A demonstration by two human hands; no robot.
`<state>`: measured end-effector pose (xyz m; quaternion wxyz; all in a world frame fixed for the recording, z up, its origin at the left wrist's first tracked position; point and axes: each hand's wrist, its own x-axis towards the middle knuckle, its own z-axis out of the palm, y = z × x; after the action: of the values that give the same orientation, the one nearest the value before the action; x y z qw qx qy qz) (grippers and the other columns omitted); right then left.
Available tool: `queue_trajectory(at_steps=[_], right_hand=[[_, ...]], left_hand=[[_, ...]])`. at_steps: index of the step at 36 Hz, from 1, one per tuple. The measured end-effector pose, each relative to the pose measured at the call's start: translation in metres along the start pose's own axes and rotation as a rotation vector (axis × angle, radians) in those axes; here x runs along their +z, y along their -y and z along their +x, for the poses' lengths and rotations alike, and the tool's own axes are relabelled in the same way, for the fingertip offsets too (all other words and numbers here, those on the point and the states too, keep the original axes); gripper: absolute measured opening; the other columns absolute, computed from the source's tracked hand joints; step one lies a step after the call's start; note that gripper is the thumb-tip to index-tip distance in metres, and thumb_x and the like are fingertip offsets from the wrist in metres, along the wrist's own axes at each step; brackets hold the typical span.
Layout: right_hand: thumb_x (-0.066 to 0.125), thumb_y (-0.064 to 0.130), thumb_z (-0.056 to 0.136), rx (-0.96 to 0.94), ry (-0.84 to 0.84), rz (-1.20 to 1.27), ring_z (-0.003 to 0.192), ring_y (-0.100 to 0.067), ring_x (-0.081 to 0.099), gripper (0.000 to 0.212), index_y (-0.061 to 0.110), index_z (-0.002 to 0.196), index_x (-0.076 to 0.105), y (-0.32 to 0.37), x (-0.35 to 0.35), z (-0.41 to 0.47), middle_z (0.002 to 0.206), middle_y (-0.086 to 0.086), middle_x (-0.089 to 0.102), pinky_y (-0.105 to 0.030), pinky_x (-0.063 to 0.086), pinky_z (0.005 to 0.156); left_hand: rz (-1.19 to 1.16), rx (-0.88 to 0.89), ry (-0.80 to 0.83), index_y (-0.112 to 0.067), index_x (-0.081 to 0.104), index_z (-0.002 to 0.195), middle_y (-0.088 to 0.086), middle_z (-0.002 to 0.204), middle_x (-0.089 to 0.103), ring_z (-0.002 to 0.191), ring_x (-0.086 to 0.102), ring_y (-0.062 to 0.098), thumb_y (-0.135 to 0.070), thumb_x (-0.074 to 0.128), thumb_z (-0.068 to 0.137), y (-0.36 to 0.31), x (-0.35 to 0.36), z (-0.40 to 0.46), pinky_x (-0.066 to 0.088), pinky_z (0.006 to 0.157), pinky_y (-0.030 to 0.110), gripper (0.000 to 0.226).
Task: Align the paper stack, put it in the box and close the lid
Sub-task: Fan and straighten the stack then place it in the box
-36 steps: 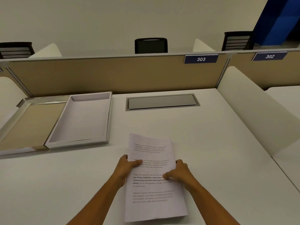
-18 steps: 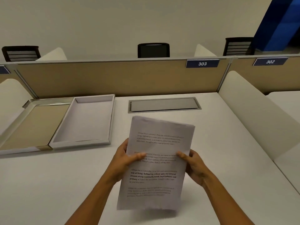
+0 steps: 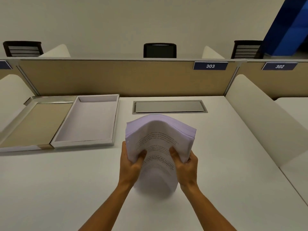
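Note:
A thick stack of white printed paper (image 3: 158, 135) stands almost upright over the middle of the desk, bowed so its top edge arches toward me; its lower end is blurred. My left hand (image 3: 131, 165) grips its left side, thumb on the printed face. My right hand (image 3: 186, 165) grips the right side the same way. To the left lies the open white box (image 3: 86, 142), shallow and holding nothing. Its lid (image 3: 33, 125), tan inside, lies flat beside it, joined along the box's left wall.
The white desk (image 3: 225, 164) has a grey metal cable hatch (image 3: 169, 106) just beyond the paper. A tan divider panel (image 3: 116, 77) closes the back, and cream side partitions (image 3: 266, 117) stand right and left. Black chairs show behind the divider.
The stack lay flat on the desk under both hands; it was lifted, tilted upright, and now bows between my hands with its lower end moving.

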<state>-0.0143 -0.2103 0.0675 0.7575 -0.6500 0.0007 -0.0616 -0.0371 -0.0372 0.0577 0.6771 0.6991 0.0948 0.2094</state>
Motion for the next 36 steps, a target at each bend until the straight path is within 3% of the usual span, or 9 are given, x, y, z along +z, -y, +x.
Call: queue_trajectory(at_steps=[3,9,14,17,20,23,29,32,36], right_hand=[[0.075,0.036,0.082,-0.011,0.006,-0.009,0.095,-0.014,0.073,0.023,0.039,0.105,0.075,-0.009,0.000,-0.003,0.097,0.007,0.077,-0.024,0.062,0.067],[0.078,0.048,0.076,-0.021,0.055,-0.024,0.092,-0.020,0.074,0.030,0.038,0.104,0.075,-0.013,-0.009,0.002,0.095,0.002,0.077,-0.028,0.063,0.066],[0.082,0.027,0.076,0.014,0.121,-0.065,0.100,-0.024,0.072,0.052,0.020,0.125,0.065,-0.021,-0.019,0.014,0.107,-0.001,0.075,-0.035,0.064,0.072],[0.083,0.027,0.077,0.025,0.119,-0.068,0.093,-0.018,0.075,0.031,0.041,0.104,0.076,-0.024,-0.018,0.013,0.098,0.007,0.079,-0.028,0.063,0.066],[0.082,0.023,0.077,0.015,0.117,-0.068,0.090,-0.017,0.075,0.031,0.049,0.093,0.078,-0.027,-0.016,0.012,0.092,0.011,0.080,-0.026,0.063,0.063],[0.080,0.026,0.073,0.006,0.115,-0.054,0.088,-0.015,0.076,0.031,0.051,0.091,0.078,-0.025,-0.014,0.013,0.091,0.012,0.079,-0.026,0.063,0.063],[0.079,0.021,0.074,-0.037,0.123,-0.028,0.089,-0.010,0.075,0.040,0.054,0.097,0.075,-0.018,-0.015,0.017,0.094,0.018,0.078,-0.022,0.061,0.062],[0.082,0.021,0.077,-0.028,0.124,-0.045,0.089,-0.009,0.075,0.041,0.056,0.095,0.074,-0.023,-0.016,0.015,0.093,0.018,0.078,-0.023,0.062,0.063],[0.083,0.034,0.073,0.006,0.129,-0.038,0.090,-0.010,0.075,0.032,0.056,0.095,0.074,-0.028,-0.017,0.016,0.093,0.018,0.078,-0.021,0.061,0.061]], left_hand=[[0.006,-0.004,-0.014,-0.013,0.049,0.131,0.005,0.111,0.065,0.103,0.066,0.017,-0.022,0.072,0.078,0.008,0.001,-0.004,0.062,0.070,0.025,0.059],[0.026,-0.031,0.029,-0.011,0.053,0.130,0.008,0.113,0.066,0.103,0.066,0.023,-0.022,0.077,0.075,0.020,-0.010,0.001,0.063,0.075,0.035,0.061],[0.034,-0.106,0.077,-0.029,0.064,0.115,-0.005,0.103,0.072,0.098,0.070,0.018,-0.024,0.078,0.072,0.027,-0.020,0.004,0.064,0.071,0.033,0.045],[0.063,-0.129,0.082,-0.036,0.063,0.110,-0.007,0.102,0.071,0.096,0.070,0.009,-0.018,0.080,0.076,0.030,-0.018,0.002,0.063,0.073,0.031,0.041],[0.071,-0.117,0.035,-0.031,0.064,0.108,-0.006,0.100,0.071,0.088,0.072,0.015,-0.011,0.079,0.077,0.032,-0.014,0.001,0.063,0.070,0.026,0.040],[0.080,-0.076,0.007,-0.024,0.065,0.110,-0.006,0.098,0.071,0.087,0.071,0.017,-0.009,0.079,0.077,0.032,-0.011,0.001,0.062,0.066,0.023,0.039],[0.074,-0.045,0.014,-0.036,0.064,0.105,-0.010,0.097,0.070,0.088,0.069,-0.001,-0.007,0.080,0.076,0.029,-0.012,0.008,0.060,0.062,0.016,0.044],[0.085,-0.066,0.030,-0.036,0.063,0.106,-0.008,0.098,0.070,0.087,0.070,0.003,-0.011,0.080,0.075,0.034,-0.013,0.007,0.061,0.066,0.019,0.043],[0.075,-0.072,0.049,-0.032,0.062,0.111,-0.006,0.101,0.070,0.090,0.069,0.004,-0.016,0.080,0.075,0.039,-0.013,0.006,0.062,0.067,0.022,0.043]])
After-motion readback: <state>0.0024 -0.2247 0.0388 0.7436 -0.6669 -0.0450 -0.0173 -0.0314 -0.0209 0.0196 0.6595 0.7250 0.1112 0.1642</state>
